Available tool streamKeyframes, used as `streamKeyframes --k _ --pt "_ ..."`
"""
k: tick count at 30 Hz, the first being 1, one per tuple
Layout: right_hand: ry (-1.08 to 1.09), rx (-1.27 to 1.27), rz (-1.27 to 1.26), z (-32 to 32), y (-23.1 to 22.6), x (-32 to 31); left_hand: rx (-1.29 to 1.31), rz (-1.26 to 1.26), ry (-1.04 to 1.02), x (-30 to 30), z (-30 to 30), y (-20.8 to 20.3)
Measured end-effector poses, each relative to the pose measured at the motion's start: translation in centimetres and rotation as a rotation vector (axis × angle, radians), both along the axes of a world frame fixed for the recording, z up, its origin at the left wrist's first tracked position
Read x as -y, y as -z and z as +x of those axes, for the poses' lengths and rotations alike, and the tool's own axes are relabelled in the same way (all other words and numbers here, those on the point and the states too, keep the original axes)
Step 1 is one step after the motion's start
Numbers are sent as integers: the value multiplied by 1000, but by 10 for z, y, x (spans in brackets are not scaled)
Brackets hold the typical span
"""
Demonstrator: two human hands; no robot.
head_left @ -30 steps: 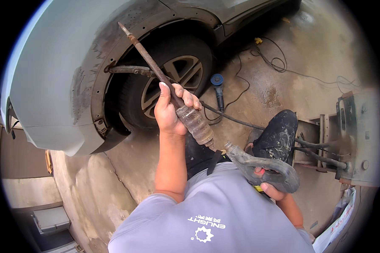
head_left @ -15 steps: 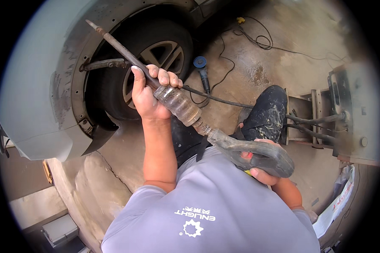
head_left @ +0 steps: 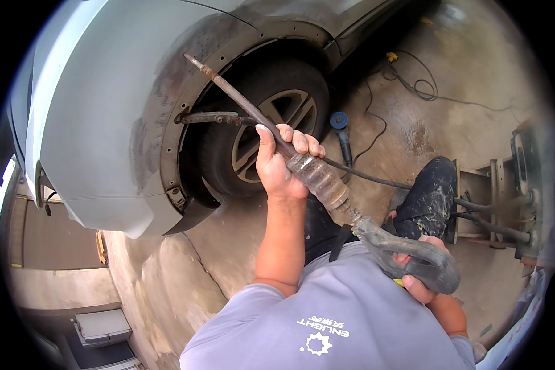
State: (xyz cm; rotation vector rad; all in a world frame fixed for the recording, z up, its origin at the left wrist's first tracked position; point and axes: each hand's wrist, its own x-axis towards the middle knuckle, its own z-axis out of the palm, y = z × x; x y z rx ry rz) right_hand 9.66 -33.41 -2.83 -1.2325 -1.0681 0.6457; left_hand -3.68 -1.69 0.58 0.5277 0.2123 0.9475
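Note:
A long slide-hammer dent puller (head_left: pixel 319 179) slants across the view, its thin tip pointing up and left over the car's wheel arch. Whether the tip touches the metal I cannot tell. My left hand (head_left: pixel 280 169) is closed around the shaft just above the ribbed sliding weight. My right hand (head_left: pixel 420 290) grips the black loop handle (head_left: pixel 435 256) near my belly, with its fingers partly hidden behind the loop. Beyond the shaft, locking pliers (head_left: pixel 209 117) are clamped on the arch edge. The grey fender (head_left: pixel 105 135) has dark, scraped patches near the arch.
A tyre (head_left: pixel 271 80) sits inside the arch. On the concrete floor lies an angle grinder (head_left: pixel 342 132) with a blue disc, near a looped cord (head_left: pixel 425 86). Thick cables (head_left: pixel 493 228) run to a machine (head_left: pixel 530 191) at the right. My bent knee (head_left: pixel 428 191) is close by.
The whole scene has shifted right and slightly down in the picture as my view turned. Both hands keep the same grip on the dent puller.

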Motion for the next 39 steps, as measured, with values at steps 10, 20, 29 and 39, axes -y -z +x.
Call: streamKeyframes --k 10,20,29,39 --pt "-24 -58 62 3 12 -3 -149 40 -38 -39 -9 -26" --pt "-6 -160 89 -1 11 -17 38 72 113 -2 -14 10" --pt "4 -69 40 3 7 -17 -166 67 -26 2 -25 8" --pt "-28 -28 50 6 4 -22 286 141 309 -20 -31 41"
